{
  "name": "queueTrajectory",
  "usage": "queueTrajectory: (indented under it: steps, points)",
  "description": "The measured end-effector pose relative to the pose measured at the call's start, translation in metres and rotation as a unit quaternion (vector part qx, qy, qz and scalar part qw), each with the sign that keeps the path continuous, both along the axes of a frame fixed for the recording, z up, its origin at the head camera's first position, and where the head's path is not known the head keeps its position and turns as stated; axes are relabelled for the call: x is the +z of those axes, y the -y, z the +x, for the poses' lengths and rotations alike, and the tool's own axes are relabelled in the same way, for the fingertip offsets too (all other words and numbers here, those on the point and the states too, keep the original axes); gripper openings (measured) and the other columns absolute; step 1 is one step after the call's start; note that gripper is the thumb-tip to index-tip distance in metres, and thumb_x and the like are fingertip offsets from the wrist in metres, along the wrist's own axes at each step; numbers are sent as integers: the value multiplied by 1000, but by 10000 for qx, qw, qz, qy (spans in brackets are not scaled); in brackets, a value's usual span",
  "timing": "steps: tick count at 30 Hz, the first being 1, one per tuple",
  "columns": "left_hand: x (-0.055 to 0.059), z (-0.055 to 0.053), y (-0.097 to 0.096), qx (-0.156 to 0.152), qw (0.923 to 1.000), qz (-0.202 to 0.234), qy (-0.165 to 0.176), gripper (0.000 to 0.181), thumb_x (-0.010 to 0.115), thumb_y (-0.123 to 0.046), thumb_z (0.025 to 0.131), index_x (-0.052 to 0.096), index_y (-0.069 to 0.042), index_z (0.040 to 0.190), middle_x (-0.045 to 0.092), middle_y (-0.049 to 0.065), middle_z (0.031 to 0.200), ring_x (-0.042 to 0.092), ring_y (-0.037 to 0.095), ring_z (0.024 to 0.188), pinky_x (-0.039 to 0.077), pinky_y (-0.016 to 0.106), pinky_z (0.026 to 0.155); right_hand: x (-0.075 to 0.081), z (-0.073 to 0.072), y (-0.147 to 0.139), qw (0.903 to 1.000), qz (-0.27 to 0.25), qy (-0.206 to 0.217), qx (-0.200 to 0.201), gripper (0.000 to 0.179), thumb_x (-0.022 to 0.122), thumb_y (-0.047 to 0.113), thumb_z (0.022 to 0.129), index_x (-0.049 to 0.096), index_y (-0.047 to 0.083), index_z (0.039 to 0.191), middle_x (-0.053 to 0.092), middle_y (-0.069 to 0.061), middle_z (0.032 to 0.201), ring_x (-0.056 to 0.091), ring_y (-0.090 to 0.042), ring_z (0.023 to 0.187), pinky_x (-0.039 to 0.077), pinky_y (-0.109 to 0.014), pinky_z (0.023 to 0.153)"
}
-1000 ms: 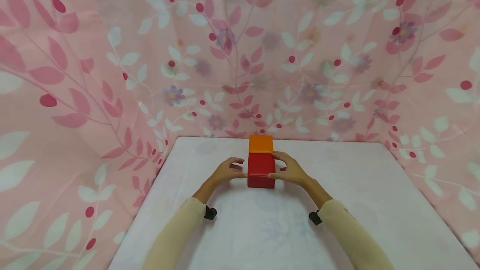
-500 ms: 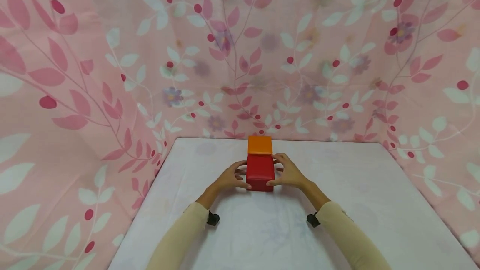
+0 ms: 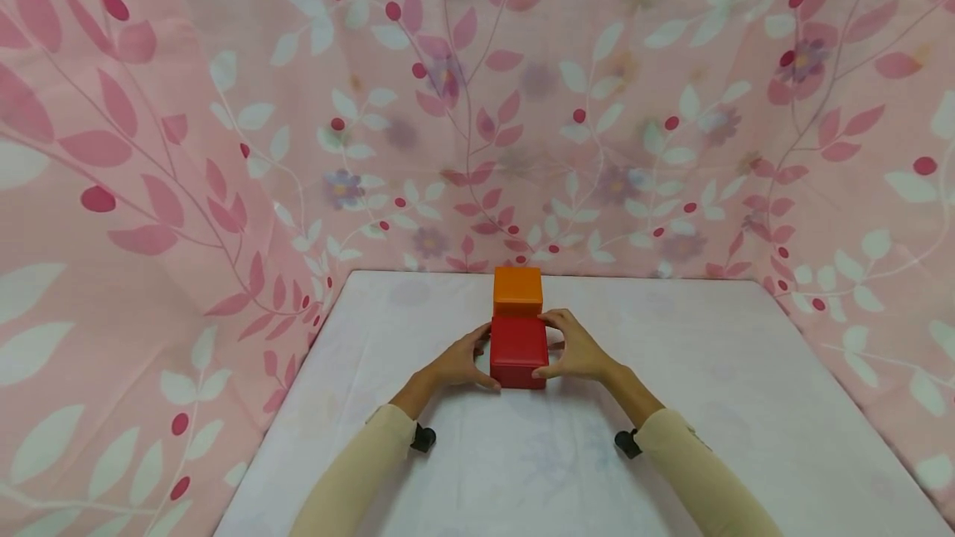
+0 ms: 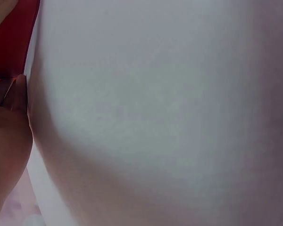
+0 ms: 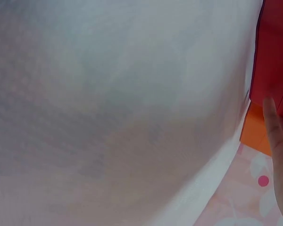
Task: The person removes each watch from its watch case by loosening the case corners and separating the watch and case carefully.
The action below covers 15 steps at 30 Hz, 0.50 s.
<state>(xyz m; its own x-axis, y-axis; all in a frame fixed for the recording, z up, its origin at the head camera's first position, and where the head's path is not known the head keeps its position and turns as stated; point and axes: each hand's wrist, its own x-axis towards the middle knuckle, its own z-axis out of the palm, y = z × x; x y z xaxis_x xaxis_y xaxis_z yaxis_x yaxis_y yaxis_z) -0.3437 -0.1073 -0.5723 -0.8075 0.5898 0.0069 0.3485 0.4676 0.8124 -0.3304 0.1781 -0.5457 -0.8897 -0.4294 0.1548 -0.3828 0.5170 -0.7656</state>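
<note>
A red box [image 3: 518, 342] stands on the white-covered table, with an orange box [image 3: 518, 284] behind it. My left hand [image 3: 457, 360] grips the red box at its left side, thumb at the front corner and fingers toward the back. On the opposite side my right hand [image 3: 582, 348] holds it the same way, thumb on the front face. In the left wrist view, fingertips [image 4: 20, 89] meet the edge of the red box [image 4: 12, 42]. The right wrist view has a finger [image 5: 272, 117] against the red box [image 5: 273, 52], the orange box [image 5: 255, 128] just beyond.
The white cloth-covered table [image 3: 671, 355] extends on both sides of the boxes. Pink floral fabric [image 3: 477, 106] hangs along the table's back and sides. A small black device [image 3: 424, 438] is worn at each wrist.
Both hands have drawn the red box toward me, and more of the orange box's front face shows. The left hand came in from beside the box to grip it. The orange box stays in place.
</note>
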Motion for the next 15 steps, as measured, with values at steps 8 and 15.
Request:
queueTrajectory:
  steps: [8,15]
  points:
    - [-2,1,3,94,9999,97,-74,116,92,-37,65,22,-21,156,42,-4,149,45,13,129,41,31,105,2,2,0,9993,-39,373,24,103,91,44,62,37,18,147,47,0,142,61,-22,106,55,-36,87]
    - [-5,0,3,85,9996,-3,-264,118,91,-42,64,19,-25,156,43,-8,148,48,10,125,42,29,104,6,-1,-2,9987,44,503,-16,104,90,44,63,38,15,148,47,-2,144,68,-17,89,56,-37,83]
